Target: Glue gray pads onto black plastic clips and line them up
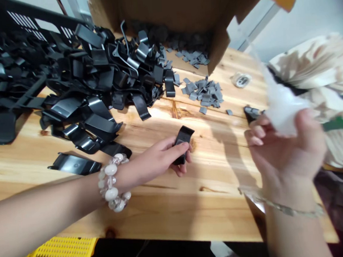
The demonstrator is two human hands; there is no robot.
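Observation:
My left hand (162, 157) is closed on a black curved clip (184, 137) above the middle of the wooden table (154, 215), thumb lying across it. At the right, my right hand (288, 147) is raised and pinches a crumpled, translucent white plastic piece (285, 103) between thumb and fingers. Many similar black clips (95, 67) form a large heap at the back left, and one lone clip (76, 163) lies left of my bracelet. Small grey pads (204, 92) lie in a loose pile beyond my hands.
A cardboard box (219, 51) holding more grey pads lies open at the back. Behind the heap stands a black crate (38, 22). Stacked cream-coloured pieces (311, 62) are at the right. A yellow basket (62, 252) is at the lower left, and a small clear roll (241, 80) lies at the back right.

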